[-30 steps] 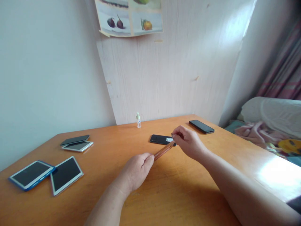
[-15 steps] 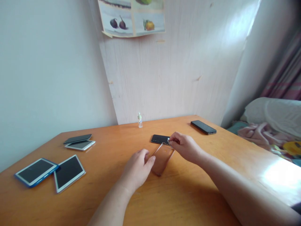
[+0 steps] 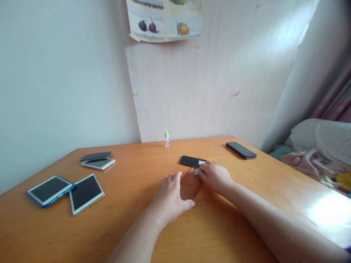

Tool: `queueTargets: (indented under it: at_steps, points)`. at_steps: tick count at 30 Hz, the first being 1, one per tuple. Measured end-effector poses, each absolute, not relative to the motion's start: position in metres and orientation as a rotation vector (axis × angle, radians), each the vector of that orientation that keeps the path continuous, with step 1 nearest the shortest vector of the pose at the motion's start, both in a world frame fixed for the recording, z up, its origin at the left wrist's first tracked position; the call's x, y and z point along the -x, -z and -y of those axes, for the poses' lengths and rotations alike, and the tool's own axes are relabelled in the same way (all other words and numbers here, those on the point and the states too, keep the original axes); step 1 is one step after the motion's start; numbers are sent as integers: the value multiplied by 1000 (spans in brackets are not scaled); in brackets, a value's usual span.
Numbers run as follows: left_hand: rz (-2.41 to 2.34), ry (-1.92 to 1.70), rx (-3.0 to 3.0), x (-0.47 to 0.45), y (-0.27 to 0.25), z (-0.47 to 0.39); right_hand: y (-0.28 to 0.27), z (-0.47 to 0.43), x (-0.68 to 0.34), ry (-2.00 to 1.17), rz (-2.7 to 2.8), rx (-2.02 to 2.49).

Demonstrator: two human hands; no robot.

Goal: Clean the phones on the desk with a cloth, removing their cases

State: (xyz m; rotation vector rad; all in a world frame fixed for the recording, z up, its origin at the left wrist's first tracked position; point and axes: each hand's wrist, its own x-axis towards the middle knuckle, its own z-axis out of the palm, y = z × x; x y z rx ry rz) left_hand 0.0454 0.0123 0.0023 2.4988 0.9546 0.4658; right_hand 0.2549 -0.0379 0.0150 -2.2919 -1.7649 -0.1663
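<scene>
A clear phone case (image 3: pixel 189 185) lies on the wooden table in front of me, partly covered by my hands. My left hand (image 3: pixel 172 199) is at its left and near side, thumb stretched away from the fingers; whether it touches the case I cannot tell. The fingers of my right hand (image 3: pixel 215 176) are closed on a small whitish cloth or wipe (image 3: pixel 197 173) at the case's far right part. Just behind the case is a black phone (image 3: pixel 189 160), with a white label near its right end.
A small clear bottle (image 3: pixel 167 140) stands at the table's back edge. Another dark phone (image 3: pixel 240 150) lies at the back right. To the left are a blue-cased tablet (image 3: pixel 51 190), a white tablet (image 3: pixel 85 193), a white device (image 3: pixel 98 164) and a dark device (image 3: pixel 95 156).
My right hand has moved lower onto the case with the whitish cloth. My left thumb has spread away from the fingers, toward the near end. The view has shifted slightly left.
</scene>
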Motion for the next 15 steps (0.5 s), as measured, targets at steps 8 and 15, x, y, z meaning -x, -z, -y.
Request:
queueTargets:
  at_steps: [8, 15]
  points:
    - [-897, -507, -2502, -45, -6, -9, -12, 46, -211, -202, 2098, 1824]
    - [-914, -425, -2467, -47, -8, -8, -13, 30, -250, 138, 1674, 2387]
